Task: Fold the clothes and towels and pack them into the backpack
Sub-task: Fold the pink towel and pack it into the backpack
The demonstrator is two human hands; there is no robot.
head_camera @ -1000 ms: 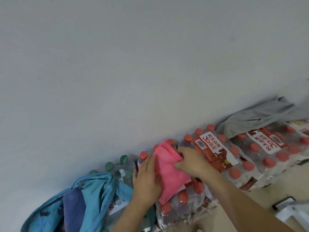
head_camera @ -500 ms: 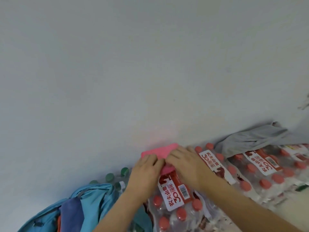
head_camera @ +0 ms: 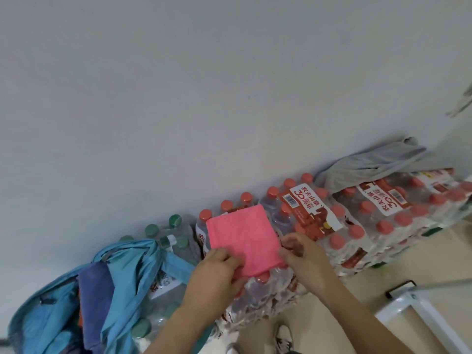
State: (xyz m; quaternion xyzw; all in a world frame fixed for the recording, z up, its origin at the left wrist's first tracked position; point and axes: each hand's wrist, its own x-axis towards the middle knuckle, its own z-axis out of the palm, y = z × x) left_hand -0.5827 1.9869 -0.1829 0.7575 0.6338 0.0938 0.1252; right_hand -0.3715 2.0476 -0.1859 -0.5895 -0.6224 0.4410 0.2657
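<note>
Gripping with both hands: with the left hand (head_camera: 217, 274) curled over the near left corner of the pink towel (head_camera: 241, 236), with the right hand (head_camera: 304, 256) pinching the near right corner between thumb and fingers.

Laid out as a flat, squarish fold on top of the red-capped bottle packs (head_camera: 357, 226), close to the wall (head_camera: 178, 98) and just right of the blue backpack (head_camera: 127, 267). Looks folded already, so probably ready for lifting across to the left and into the bag.

Should handle as light, soft and limp: no stiffness to count on, and likely to droop and fall open if raised by one corner alone. Better to take hold at both near corners through all layers, or to slide a flat hand underneath and clamp with the thumb on top, keeping the fold shut. Fleecy-looking surface, so little fear of slipping; not fragile. Bumpy footing underneath from caps and shrink-wrap, so worth lifting rather than dragging.

To the left, slumped open beside green-capped bottles (head_camera: 163, 226), with a dark blue cloth (head_camera: 95, 290) showing in the mouth. Farther right, draped over the far packs, a grey garment (head_camera: 378, 162), unfolded. Near right, on the floor (head_camera: 383, 272), a white frame (head_camera: 398, 306) and a shoe (head_camera: 284, 334).
</note>
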